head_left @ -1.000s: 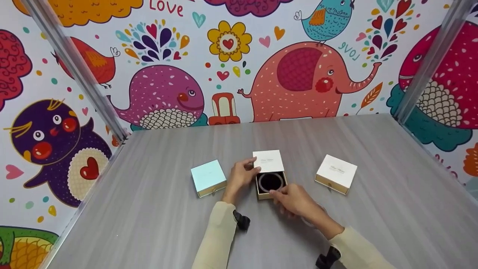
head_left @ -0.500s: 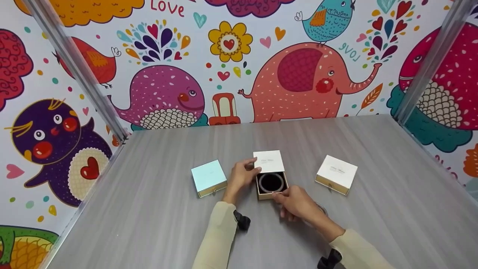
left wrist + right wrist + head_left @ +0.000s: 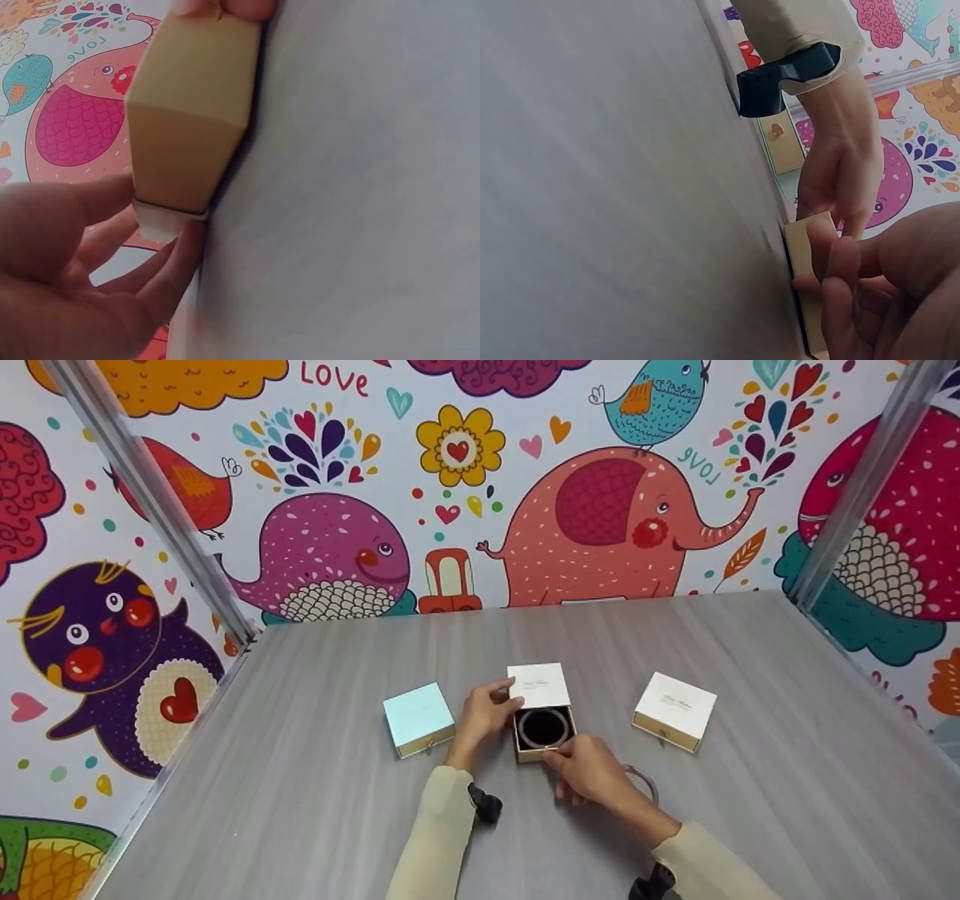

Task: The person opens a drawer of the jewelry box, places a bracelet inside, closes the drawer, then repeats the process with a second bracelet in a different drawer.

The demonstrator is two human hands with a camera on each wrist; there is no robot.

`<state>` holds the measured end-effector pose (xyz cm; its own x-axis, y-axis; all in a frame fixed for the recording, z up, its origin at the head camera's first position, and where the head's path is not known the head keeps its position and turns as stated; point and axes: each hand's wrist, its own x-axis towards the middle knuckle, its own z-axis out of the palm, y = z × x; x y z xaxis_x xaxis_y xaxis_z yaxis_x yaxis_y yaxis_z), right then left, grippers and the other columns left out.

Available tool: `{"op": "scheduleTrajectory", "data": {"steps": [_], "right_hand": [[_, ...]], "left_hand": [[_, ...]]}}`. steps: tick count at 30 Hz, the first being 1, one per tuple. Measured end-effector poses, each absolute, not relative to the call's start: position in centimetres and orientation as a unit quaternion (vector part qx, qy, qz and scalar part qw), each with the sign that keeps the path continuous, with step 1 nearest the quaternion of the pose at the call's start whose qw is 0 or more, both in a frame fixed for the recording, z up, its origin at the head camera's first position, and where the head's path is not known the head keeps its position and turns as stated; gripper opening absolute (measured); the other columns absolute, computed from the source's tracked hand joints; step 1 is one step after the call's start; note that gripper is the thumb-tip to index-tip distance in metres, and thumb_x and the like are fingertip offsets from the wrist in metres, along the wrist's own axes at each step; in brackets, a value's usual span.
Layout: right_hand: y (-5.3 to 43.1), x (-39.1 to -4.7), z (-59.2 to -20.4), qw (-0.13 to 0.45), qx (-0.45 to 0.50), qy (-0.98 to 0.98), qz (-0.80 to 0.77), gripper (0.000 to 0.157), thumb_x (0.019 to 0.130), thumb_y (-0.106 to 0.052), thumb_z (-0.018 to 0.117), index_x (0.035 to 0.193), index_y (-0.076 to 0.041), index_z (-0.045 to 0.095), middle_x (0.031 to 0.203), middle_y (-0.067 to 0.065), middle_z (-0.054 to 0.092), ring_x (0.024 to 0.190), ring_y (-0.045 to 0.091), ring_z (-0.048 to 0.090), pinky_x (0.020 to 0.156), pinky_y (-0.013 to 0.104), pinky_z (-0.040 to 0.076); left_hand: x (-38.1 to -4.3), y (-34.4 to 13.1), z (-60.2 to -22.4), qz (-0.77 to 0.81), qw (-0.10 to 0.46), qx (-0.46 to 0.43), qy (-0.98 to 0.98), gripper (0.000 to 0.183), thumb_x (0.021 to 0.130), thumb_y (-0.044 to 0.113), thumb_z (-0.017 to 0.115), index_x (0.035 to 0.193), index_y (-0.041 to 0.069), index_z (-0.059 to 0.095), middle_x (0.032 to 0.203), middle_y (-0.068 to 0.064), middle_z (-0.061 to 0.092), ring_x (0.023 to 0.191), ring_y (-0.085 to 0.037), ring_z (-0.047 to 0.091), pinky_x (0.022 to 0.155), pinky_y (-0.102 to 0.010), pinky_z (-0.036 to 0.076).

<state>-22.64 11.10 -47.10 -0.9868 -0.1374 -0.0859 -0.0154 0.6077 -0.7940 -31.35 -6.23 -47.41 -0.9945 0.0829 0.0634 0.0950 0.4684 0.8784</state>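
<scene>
On the grey wood-grained table (image 3: 315,810), a square white box sleeve (image 3: 541,685) is gripped by the thumb and fingers of the left hand (image 3: 487,712). Its half-out gold drawer (image 3: 529,757), in which a round grey bangle (image 3: 523,729) is held, is pinched at the front edge by the right hand (image 3: 590,769).

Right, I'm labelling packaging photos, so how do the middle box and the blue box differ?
The middle box has a white top, while the blue box has a pale blue one. The middle box's drawer is slid out, showing a grey ring; the blue box is closed. The left hand and right hand hold the middle box; neither touches the blue box. Both have gold-coloured sides.
</scene>
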Motion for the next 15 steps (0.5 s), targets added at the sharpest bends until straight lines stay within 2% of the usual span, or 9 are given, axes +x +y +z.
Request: {"op": "scheduleTrajectory", "data": {"steps": [15], "right_hand": [[10.65, -22.47, -47.80, 0.044, -0.079, 0.898, -0.431, 0.032, 0.098, -0.013, 0.060, 0.068, -0.008, 0.069, 0.043, 0.001, 0.059, 0.030, 0.004, 0.045, 0.034, 0.025, 0.040]], "left_hand": [[-31.37, -6.16, -47.25, -0.510, 0.001, -0.045, -0.859, 0.042, 0.092, 0.014, 0.071, 0.133, 0.005, 0.065, 0.120, -0.022, 0.071, 0.114, -0.031, 0.067, 0.100, -0.043, 0.052]]}}
